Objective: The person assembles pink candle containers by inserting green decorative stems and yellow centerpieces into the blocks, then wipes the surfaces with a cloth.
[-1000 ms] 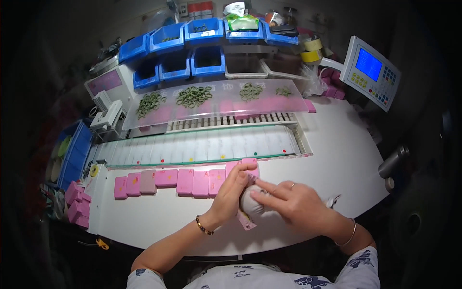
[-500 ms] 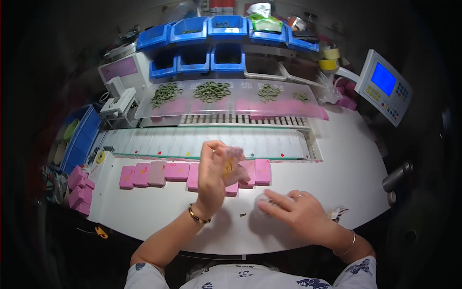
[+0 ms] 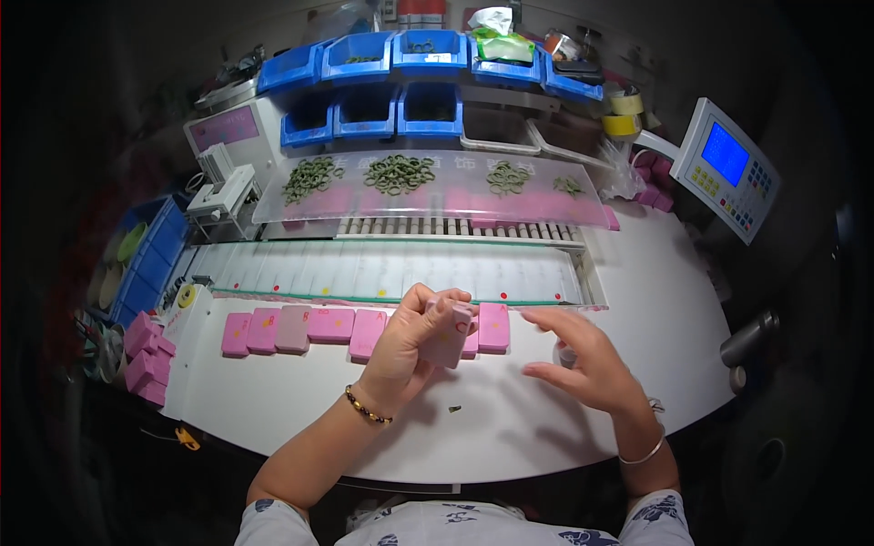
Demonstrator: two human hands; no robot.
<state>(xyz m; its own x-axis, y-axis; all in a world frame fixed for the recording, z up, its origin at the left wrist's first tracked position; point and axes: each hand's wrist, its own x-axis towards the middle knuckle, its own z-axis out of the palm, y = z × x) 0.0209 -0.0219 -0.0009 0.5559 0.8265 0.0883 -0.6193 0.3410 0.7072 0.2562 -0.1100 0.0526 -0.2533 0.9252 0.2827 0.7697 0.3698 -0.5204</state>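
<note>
My left hand (image 3: 414,338) is closed around a small pink box (image 3: 448,333), holding it tilted just above the white table (image 3: 510,428). Behind it a row of flat pink boxes (image 3: 300,329) lies side by side along the table. My right hand (image 3: 583,359) hovers to the right with fingers spread and nothing in it, above a small pale object on the table that it partly hides. A tiny dark green piece (image 3: 454,409) lies on the table between my hands.
A clear sloped shelf (image 3: 428,196) carries heaps of green rings (image 3: 401,173). Blue bins (image 3: 401,77) stand behind it. A control panel with a blue screen (image 3: 728,168) is at right, more pink boxes (image 3: 146,355) at left, tape rolls (image 3: 624,114) at back right.
My left hand lifted a pink box out of the row and now holds it lower, nearer the table. My right hand moved away to the right and opened its fingers.
</note>
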